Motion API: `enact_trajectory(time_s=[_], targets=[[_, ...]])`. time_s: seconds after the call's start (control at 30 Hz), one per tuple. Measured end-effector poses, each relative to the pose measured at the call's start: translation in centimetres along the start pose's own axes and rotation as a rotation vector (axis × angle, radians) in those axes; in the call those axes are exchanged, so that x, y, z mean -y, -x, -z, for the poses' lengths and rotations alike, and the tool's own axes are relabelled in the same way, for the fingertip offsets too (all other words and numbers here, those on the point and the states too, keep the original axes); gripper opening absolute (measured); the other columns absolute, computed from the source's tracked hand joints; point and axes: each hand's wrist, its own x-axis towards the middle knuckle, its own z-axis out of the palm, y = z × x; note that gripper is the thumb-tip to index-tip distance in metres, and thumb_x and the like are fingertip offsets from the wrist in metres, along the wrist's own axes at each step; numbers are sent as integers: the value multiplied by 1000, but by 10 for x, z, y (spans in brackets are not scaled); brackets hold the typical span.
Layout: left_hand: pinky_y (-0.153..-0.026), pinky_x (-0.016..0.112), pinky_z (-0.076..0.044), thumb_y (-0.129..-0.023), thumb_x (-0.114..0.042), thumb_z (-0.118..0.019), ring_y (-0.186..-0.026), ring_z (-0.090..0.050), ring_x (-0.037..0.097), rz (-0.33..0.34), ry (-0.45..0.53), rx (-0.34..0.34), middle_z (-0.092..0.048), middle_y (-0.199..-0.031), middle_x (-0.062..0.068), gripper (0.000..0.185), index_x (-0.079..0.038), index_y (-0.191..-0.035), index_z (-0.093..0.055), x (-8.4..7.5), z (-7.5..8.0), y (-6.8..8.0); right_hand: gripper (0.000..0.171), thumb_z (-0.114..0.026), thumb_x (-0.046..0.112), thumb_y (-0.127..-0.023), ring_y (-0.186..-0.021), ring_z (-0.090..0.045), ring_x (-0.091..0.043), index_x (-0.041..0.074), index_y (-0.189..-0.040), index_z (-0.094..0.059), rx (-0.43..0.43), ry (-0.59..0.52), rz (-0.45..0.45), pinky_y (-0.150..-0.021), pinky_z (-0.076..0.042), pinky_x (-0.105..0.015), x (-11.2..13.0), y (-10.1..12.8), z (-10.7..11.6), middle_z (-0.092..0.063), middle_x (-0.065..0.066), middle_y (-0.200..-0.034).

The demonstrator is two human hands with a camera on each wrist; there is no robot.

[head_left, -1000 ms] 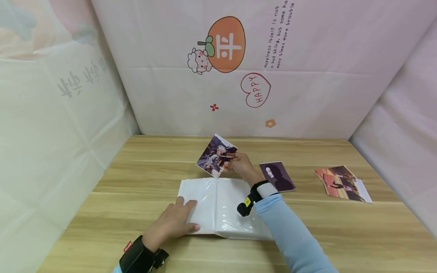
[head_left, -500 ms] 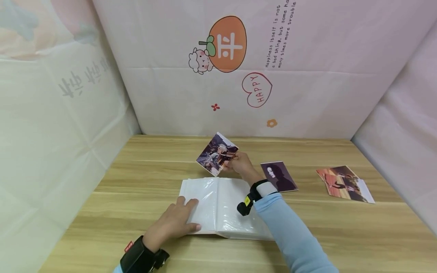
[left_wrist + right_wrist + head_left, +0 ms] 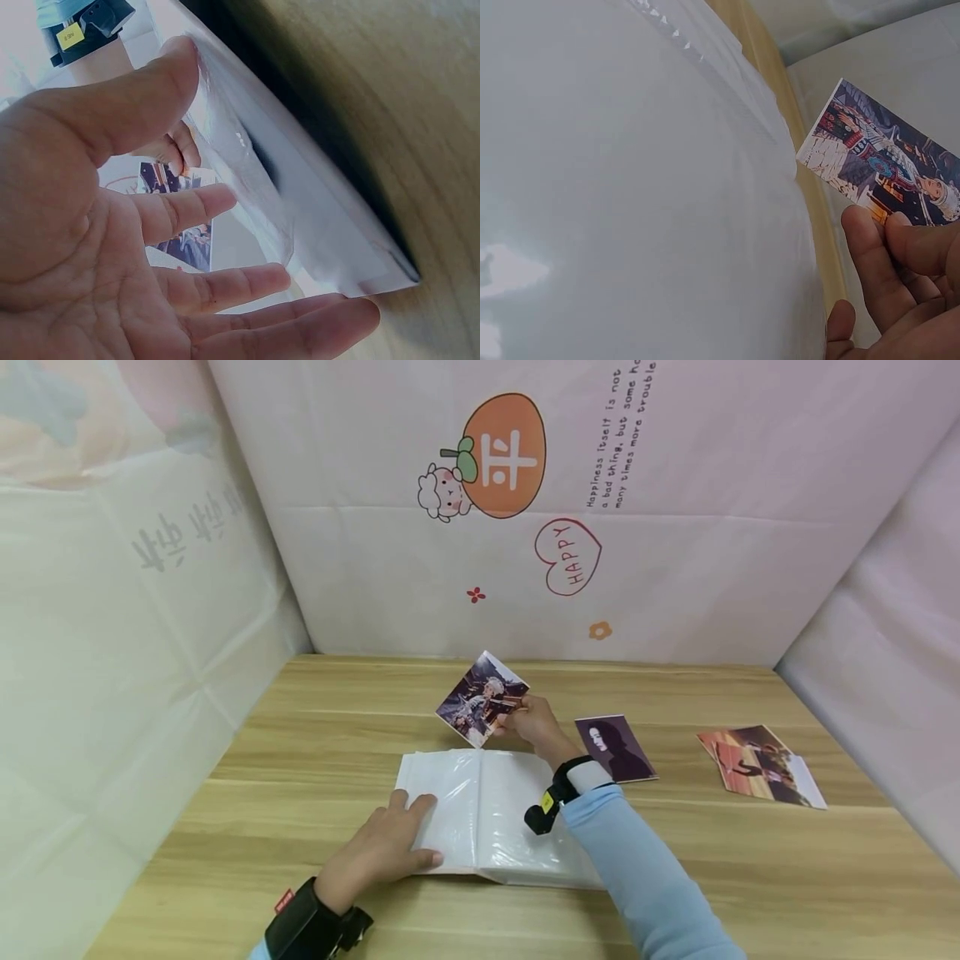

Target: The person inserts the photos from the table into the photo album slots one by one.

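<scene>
Above the album (image 3: 480, 810), right fingers (image 3: 517, 720) pinch a photo (image 3: 482, 698); left hand (image 3: 382, 852) seemingly presses flat.

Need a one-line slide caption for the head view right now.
Right hand pinches a photo above the open album; left hand rests on its left page.

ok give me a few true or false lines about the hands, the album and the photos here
1. The right hand pinches a photo. True.
2. The left hand grips a photo. False: it rests flat on the open album.
3. The album is closed. False: it lies open, showing clear sleeves.
4. A dark portrait photo lies on the table right of the album. True.
5. More photos lie further right. True.
</scene>
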Motion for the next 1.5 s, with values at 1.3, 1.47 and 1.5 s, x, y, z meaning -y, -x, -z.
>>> enact_trajectory(time_s=[1.3,1.47,1.5], targets=[[-80,51,-42,-64,-44,-81,-95,-47,38,-6,0,114,-44,-126,25,93,-2,-137,-42,1,1,3,80,-47,-15,-88,-65,-52,-22,27,-146,-13,238,320,262,-61,-47,-32,1,-18,-17,-55,-14,-71],[-79,51,-42,-62,-39,-84,-94,-48,37,-22,17,86,-46,-122,24,91,-2,-135,-44,2,1,4,80,-45,-18,-87,-62,-49,-19,27,-146,-15,247,304,252,-58,-45,-29,0,-20,-16,-56,-15,-77],[-80,51,-42,-62,-38,-84,-94,-48,38,-21,19,81,-47,-121,23,90,-2,-134,-45,2,1,4,81,-45,-19,-86,-63,-48,-19,26,-146,-15,252,307,252,-58,-45,-29,0,-20,-17,-56,-15,-78]])
